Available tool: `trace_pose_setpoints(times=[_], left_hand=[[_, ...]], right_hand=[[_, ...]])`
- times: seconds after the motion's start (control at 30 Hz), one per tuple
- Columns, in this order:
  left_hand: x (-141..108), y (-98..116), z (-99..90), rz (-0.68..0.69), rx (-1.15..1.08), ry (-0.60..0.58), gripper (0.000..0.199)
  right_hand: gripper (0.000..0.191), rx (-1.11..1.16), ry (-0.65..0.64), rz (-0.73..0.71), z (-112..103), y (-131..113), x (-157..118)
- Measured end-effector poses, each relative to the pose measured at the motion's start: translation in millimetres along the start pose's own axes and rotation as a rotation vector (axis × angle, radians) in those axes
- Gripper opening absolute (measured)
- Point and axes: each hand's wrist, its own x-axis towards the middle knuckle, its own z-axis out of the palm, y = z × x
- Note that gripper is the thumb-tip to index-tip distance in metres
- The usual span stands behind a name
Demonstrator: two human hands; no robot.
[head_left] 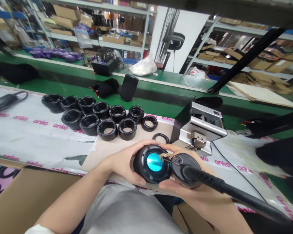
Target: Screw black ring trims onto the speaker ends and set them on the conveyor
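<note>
In the middle front, my left hand (125, 164) is wrapped around a round black housing (141, 164) with a shiny blue disc (154, 162) in its centre. My right hand (205, 192) grips a black corded tool (196, 160), seen end-on, that looks like an electric screwdriver. A metal ring and a short string hang at the tool's cord end, and its tip is hidden. The right thumb and fingertips reach to the housing's right side. Just beyond the hands lies a thin black ring (161, 137). Thicker black rings (127, 129) stand in rows to the left.
A metal screw feeder (197, 126) stands right of centre. The thick black cord (244, 198) runs to the lower right. Printed sheeting (39, 130) covers the bench. Behind is a green conveyor (156, 97) with black speaker-like parts (129, 87); a cardboard box (31, 195) is at lower left.
</note>
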Motion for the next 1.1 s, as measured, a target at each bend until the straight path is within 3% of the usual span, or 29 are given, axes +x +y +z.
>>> trace_pose_setpoints(times=[0.23,0.33,0.43,0.5,0.6,0.67,0.77,0.87,1.1], left_hand=[[-8,6,6.3,-0.005,0.078,0.053,0.126],[-18,12,22.6,0.006,0.026,0.208,0.138],[-23,18,43.9,-0.053,-0.046,0.412,0.126],[-22,22,53.6,-0.134,-0.068,0.473,0.118],[-17,26,56.0,-0.193,-0.038,0.479,0.111],[-14,30,52.2,-0.206,0.034,0.474,0.104],[-10,39,45.7,-0.208,0.152,0.443,0.094],[-7,49,43.7,-0.206,0.243,0.407,0.084],[-8,51,48.2,-0.172,0.366,0.422,0.08]], right_hand=[[0.056,-0.145,-0.039,0.02,-3,-19,3],[0.059,-0.179,-0.079,0.036,-3,-24,4],[0.063,-0.128,-0.089,0.07,-4,-25,5],[0.061,-0.08,-0.079,0.12,-4,-24,6],[0.059,-0.001,-0.05,0.23,-7,-20,5],[0.071,0.074,-0.038,0.298,-8,-15,4],[0.086,0.171,-0.002,0.253,-6,-3,4],[0.078,0.24,-0.001,0.176,1,8,5],[0.093,0.245,0.054,0.247,10,20,3]])
